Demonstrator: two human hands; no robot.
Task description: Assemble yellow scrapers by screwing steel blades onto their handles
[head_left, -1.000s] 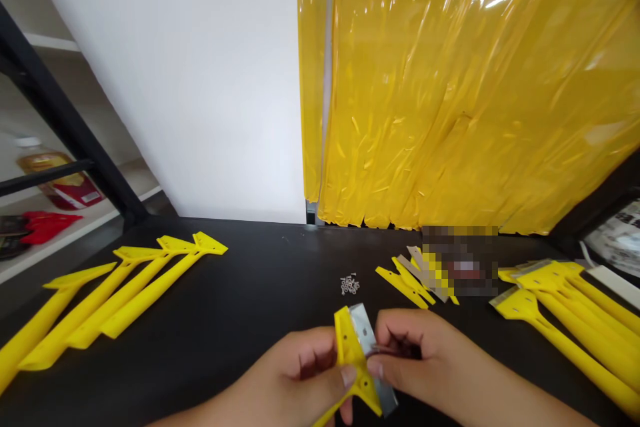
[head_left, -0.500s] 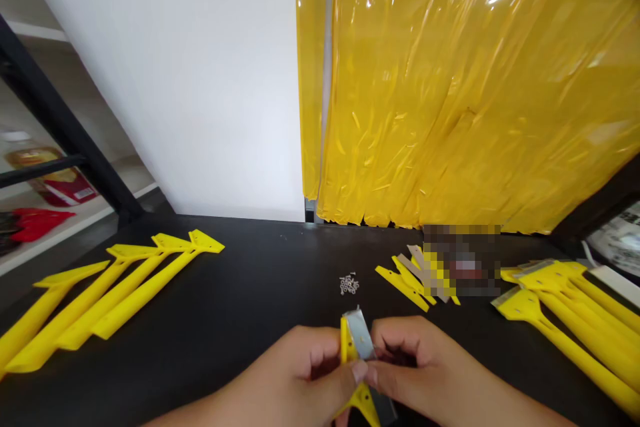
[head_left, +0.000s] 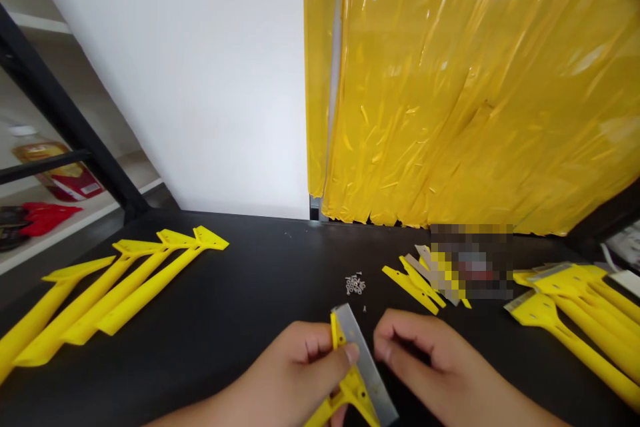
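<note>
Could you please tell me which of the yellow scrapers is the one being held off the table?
It is the yellow scraper in the person's left hand, with a steel blade along its head; the others lie on the black table.

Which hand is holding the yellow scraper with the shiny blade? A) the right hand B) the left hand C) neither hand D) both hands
B. The left hand grips the yellow scraper, while the right hand is beside it with a gap between them.

Scraper grip cut off at btm
</note>
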